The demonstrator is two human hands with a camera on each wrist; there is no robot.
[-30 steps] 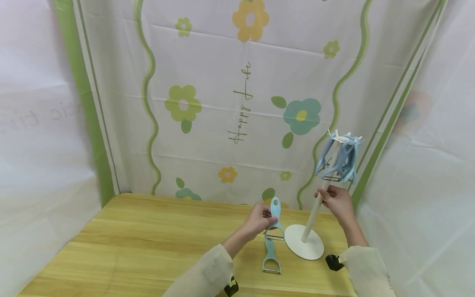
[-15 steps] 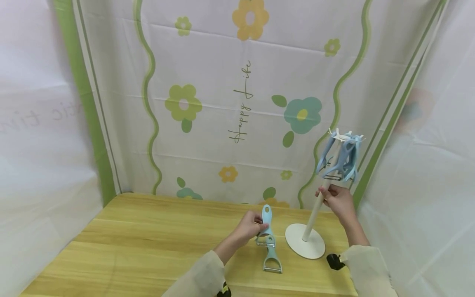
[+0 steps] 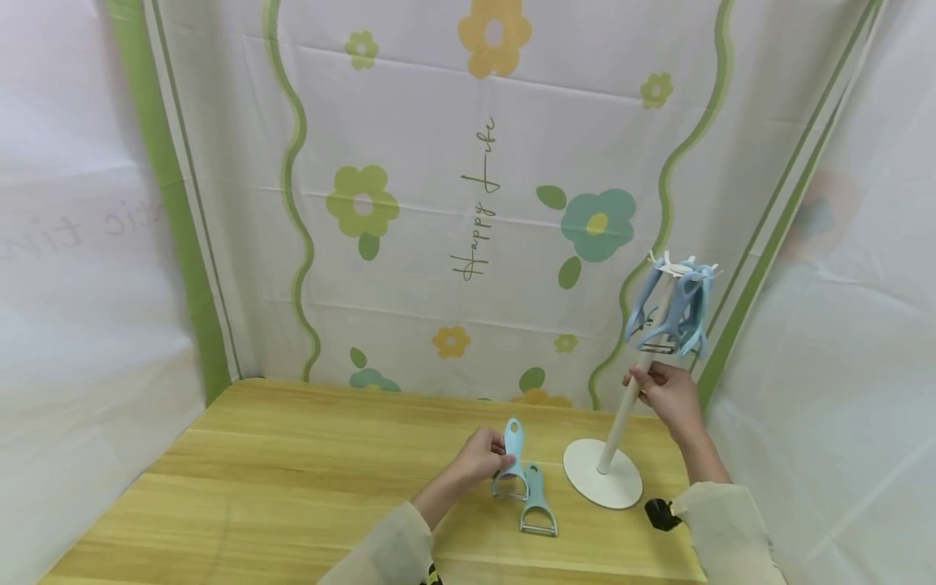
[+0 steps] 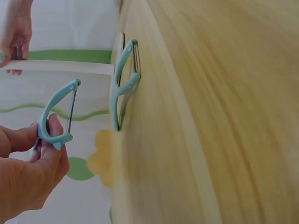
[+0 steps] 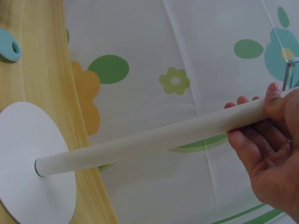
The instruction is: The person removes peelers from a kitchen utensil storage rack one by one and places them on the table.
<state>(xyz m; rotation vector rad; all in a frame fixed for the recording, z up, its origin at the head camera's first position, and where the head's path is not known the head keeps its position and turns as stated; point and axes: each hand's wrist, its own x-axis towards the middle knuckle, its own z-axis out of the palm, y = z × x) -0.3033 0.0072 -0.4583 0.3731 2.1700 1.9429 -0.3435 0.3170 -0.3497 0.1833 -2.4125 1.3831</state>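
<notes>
My left hand [image 3: 483, 453] pinches a light blue peeler [image 3: 514, 443] by its handle, blade end down. In the left wrist view this peeler [image 4: 46, 116] is held apart from the tabletop. A second, greener peeler [image 3: 536, 487] lies on the table just right of it. My right hand [image 3: 669, 396] grips the white pole [image 3: 623, 418] of a stand, thumb and fingers around it in the right wrist view. Several blue peelers [image 3: 667, 325] hang from the hooks at the stand's top, partly overlapping one another.
The stand's round white base [image 3: 585, 479] rests on the wooden table [image 3: 292, 471] near its right side. Behind the table hangs a flowered curtain [image 3: 409, 268], with pale sheets at left and right.
My left hand has moved left and down with the light blue peeler, away from the stand, uncovering the lying peeler's handle. The right hand stays on the pole.
</notes>
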